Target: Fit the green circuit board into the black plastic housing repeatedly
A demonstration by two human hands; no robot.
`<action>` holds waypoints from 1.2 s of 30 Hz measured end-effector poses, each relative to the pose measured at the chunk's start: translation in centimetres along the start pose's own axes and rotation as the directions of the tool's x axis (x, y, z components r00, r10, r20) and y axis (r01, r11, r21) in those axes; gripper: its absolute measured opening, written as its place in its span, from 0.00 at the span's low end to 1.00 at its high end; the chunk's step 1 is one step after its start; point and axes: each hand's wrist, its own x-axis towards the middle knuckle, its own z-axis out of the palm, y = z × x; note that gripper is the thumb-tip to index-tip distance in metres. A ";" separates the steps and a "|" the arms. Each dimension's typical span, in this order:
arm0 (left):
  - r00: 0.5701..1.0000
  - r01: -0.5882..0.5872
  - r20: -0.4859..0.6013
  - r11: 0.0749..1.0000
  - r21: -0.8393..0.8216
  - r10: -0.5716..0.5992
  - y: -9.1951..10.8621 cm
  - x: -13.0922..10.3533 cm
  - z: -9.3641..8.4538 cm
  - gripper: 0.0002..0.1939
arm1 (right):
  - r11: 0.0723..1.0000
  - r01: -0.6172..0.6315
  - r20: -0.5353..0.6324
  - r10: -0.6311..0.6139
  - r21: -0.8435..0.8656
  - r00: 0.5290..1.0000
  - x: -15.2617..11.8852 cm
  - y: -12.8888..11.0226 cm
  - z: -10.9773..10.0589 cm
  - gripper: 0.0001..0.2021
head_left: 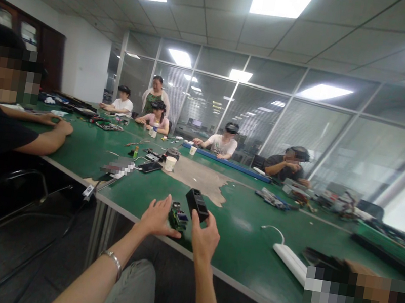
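Near the front edge of the green table [235, 259], my left hand [157, 218] is spread open beside a small green circuit board assembly [178, 218]. Its fingers are apart, with the thumb close to the lower end of the assembly; whether they touch cannot be made out. My right hand [205, 236] grips a black rectangular housing [197, 203] by its lower end, tilted above the table just right of the assembly.
A paper cup [170, 164] and a black phone [150, 167] lie ahead on the left. At right are a white power strip [289, 264] and a green tray [395, 242]. A person's arm [48, 140] rests at far left; several people sit across.
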 end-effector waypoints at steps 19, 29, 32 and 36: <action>1.000 0.022 0.006 0.997 0.080 -0.023 -0.6 0.5 1.0 0.62 | 0.913 -0.009 0.134 0.069 -0.408 0.989 -0.9 5.4 -0.1 0.36; 1.000 0.004 0.012 0.997 0.081 -0.005 -0.7 0.5 0.9 0.65 | 0.937 -0.056 0.141 0.110 -0.346 0.984 -1.0 5.2 -0.4 0.26; 1.000 0.006 0.015 0.996 0.087 -0.008 -0.7 0.5 0.9 0.64 | 0.973 -0.151 0.135 0.175 -0.173 0.975 -0.5 4.7 -0.7 0.26; 1.000 0.004 -0.003 0.996 0.094 -0.004 -0.7 0.6 1.1 0.63 | 0.979 -0.187 0.125 0.177 0.075 0.976 -0.3 2.6 -0.9 0.26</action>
